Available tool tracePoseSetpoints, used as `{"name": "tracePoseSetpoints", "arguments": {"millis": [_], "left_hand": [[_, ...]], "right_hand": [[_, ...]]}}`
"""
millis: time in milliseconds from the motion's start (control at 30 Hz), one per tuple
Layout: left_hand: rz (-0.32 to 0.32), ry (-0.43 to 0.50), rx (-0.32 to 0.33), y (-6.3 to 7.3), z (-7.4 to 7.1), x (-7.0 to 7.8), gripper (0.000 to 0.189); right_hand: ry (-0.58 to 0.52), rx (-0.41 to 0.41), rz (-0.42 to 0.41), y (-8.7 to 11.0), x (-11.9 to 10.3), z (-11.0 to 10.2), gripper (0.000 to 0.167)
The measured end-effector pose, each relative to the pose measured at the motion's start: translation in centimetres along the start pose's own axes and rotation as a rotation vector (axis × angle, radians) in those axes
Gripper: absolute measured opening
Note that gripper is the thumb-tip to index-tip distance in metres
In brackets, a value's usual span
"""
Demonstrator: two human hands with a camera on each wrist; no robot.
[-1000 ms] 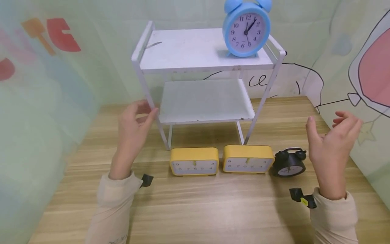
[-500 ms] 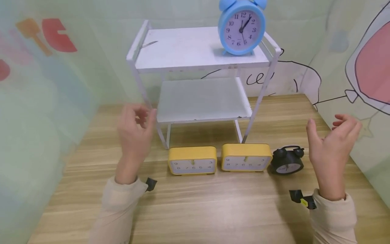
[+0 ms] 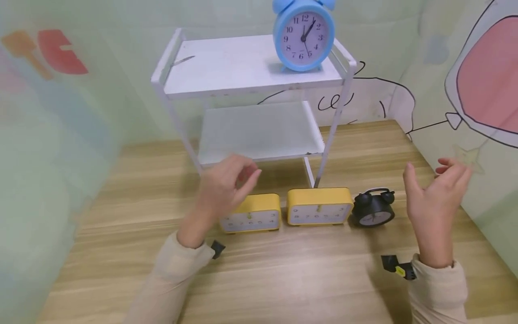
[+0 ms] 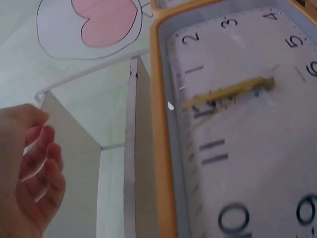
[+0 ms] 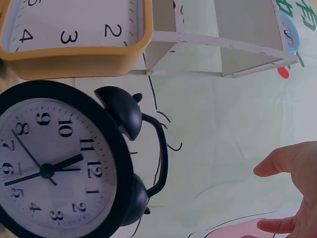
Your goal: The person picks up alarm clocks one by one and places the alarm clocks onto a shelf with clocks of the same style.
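My left hand (image 3: 226, 189) hovers above the left yellow clock (image 3: 265, 213), hiding part of its top and left side in the head view. Its fingers are loosely curled and hold nothing, as the left wrist view also shows. To the right stands a second yellow clock (image 3: 319, 207), and beside it a black twin-bell alarm clock (image 3: 374, 210), tilted back a little. My right hand (image 3: 437, 202) is raised right of the black clock, thumb apart from the fingers, with nothing in it. A light-blue twin-bell alarm clock (image 3: 303, 38) stands on the upper shelf.
Behind the row of clocks rises a white two-tier shelf rack (image 3: 226, 67), with a bare lower tier (image 3: 259, 130). Everything rests on a wood-grain table (image 3: 283, 279). Printed cloth walls (image 3: 429, 90) enclose it at the back and both sides.
My left hand has left the rack's left post and moved right and forward over the left yellow clock. My right hand stays nearly still. The head view has shifted slightly right.
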State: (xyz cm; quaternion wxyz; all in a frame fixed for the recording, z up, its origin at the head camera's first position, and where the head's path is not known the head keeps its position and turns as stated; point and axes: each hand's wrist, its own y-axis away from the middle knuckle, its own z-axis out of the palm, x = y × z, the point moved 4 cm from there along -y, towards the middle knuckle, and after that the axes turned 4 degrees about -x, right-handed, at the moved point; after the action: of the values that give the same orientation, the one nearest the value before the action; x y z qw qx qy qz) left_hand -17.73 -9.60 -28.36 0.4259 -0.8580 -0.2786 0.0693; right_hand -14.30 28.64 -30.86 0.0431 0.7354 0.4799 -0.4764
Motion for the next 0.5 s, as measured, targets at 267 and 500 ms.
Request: {"name": "tracePoseSetpoints", "arguments": {"millis": [267,500], "left_hand": [[0.122,0.071,-0.205,-1.7,4.1,2.2,0.01],[0.108,0.089,-0.409,-3.9,7.6,4.7,0.015]], "right_hand": [[0.012,0.005,0.009,0.4,1.7,-0.1,0.055],[0.007,-0.024,0.09,1.2,3.5,0.0,0.051]]}}
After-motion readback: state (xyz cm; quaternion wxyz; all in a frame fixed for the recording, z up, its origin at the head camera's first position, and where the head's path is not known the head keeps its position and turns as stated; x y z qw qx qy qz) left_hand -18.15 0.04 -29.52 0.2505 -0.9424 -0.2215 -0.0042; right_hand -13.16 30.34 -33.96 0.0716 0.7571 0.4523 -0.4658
